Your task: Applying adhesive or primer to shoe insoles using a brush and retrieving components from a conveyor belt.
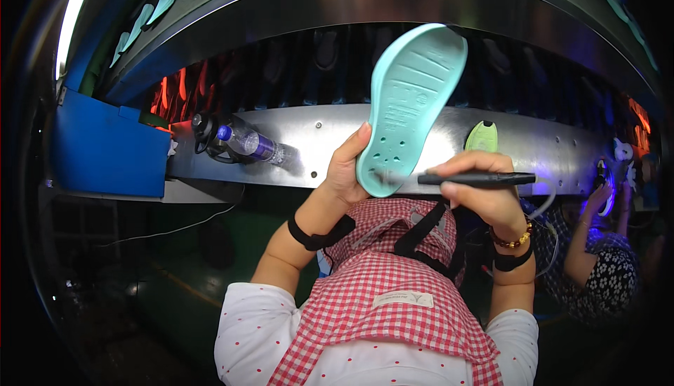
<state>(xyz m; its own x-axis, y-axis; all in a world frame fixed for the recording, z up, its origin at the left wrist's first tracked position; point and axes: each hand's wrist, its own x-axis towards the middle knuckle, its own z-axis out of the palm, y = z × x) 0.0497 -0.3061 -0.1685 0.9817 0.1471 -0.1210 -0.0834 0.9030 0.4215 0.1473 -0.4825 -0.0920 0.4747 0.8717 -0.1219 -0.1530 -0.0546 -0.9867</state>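
I am gripping the mint shoe sole (411, 108) in my left hand (347, 168). My right hand (484, 186) is clenching a black pen tool (477, 179), applying its tip to the heel edge; trimming looks underway, not finished.

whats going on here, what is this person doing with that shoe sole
A person in a red checked apron holds a mint green shoe sole upright in the left hand, at its lower end. The right hand holds a black pen-shaped tool sideways, its tip at the sole's lower edge. Behind runs a metal ledge with a plastic bottle lying on it. Another person works at the right.
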